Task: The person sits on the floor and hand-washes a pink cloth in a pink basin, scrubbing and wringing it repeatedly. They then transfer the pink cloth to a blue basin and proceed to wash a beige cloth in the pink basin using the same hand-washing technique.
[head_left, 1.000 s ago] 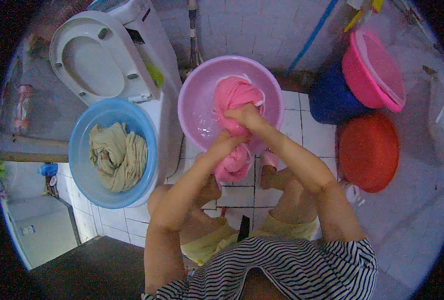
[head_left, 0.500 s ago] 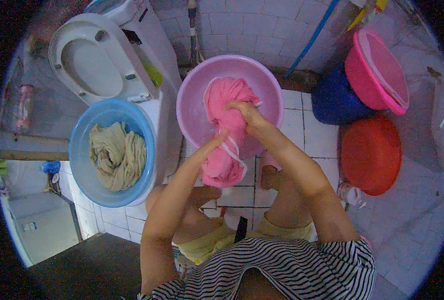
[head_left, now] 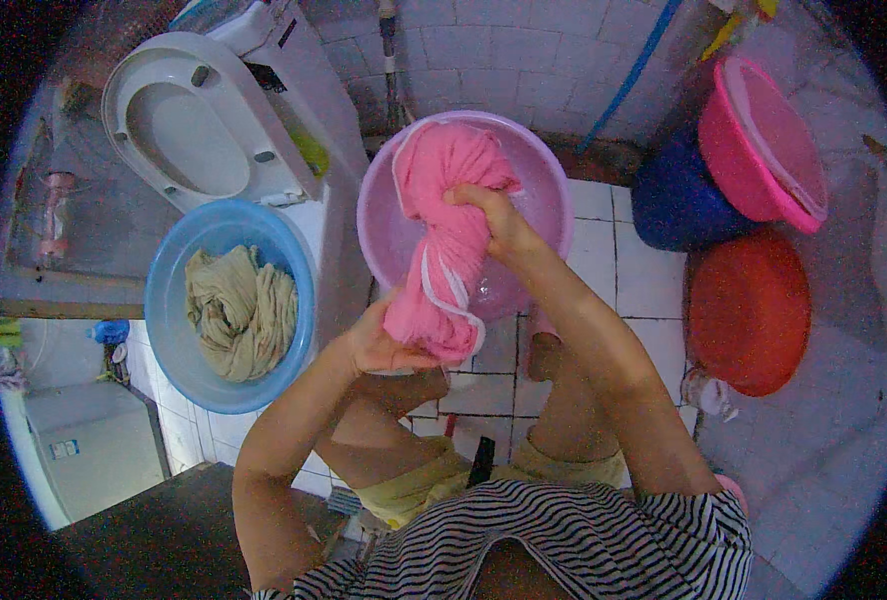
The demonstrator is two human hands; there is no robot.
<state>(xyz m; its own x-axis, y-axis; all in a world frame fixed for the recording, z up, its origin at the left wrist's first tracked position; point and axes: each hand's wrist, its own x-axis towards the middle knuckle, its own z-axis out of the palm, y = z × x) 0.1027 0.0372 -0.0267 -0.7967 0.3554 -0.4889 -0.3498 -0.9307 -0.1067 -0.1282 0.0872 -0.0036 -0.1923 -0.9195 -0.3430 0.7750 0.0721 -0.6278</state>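
A wet pink cloth [head_left: 444,240] with a white edge is twisted into a thick roll above a pale pink basin [head_left: 544,200] on the tiled floor. My right hand [head_left: 494,215] grips the roll near its upper end, over the basin. Closed around the lower end is my left hand [head_left: 379,345], just past the basin's near rim. The cloth is stretched between the two hands.
A blue basin [head_left: 169,340] holding a wrung beige cloth [head_left: 239,310] sits at left. A white toilet [head_left: 179,130] with raised seat stands behind it. At right are a dark blue bucket [head_left: 669,205], a pink basin [head_left: 764,145] and an orange-red basin [head_left: 749,310].
Both hands have drawn apart, the left moving down toward me, and the bunched cloth is now pulled out of the basin into a longer twisted roll.
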